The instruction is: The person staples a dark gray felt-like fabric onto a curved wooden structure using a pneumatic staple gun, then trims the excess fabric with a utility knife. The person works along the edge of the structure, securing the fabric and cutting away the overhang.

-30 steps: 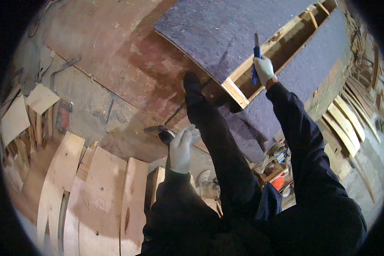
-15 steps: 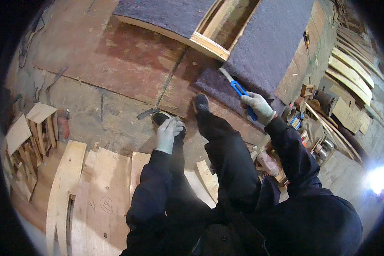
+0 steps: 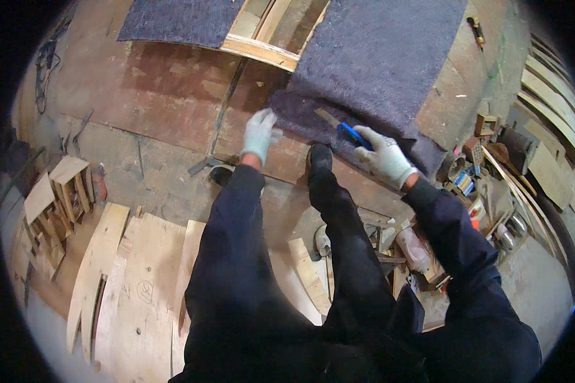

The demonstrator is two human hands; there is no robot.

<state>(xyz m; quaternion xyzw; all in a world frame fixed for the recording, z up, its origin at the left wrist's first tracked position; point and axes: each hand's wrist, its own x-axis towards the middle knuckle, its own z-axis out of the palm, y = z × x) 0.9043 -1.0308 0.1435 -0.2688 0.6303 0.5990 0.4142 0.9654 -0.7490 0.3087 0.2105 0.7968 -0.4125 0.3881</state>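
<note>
My right hand (image 3: 384, 155), in a pale work glove, grips a blue utility knife (image 3: 350, 133). Its blade points up and left over the loose end of purple-grey carpet-like fabric (image 3: 300, 110). That fabric covers a wooden frame (image 3: 262, 51) and hangs past its near edge in dark folds below my right hand's knife. My left hand (image 3: 260, 135), gloved too, holds nothing; its fingers are partly stretched near the left corner of the loose fabric. Whether they touch it I cannot tell.
Reddish worn boards (image 3: 166, 96) lie under the frame. Cut plywood pieces (image 3: 144, 287) are stacked at lower left, beside small wooden stools (image 3: 67, 185). At right stand cluttered tools and containers (image 3: 466, 179), long wooden strips (image 3: 546, 96) and a yellow-black screwdriver-like tool (image 3: 476, 32).
My left hand has moved up and forward, from over my shoe to the fabric's edge. The knife remains in my right hand, now lower over the fabric. The whole view has shifted.
</note>
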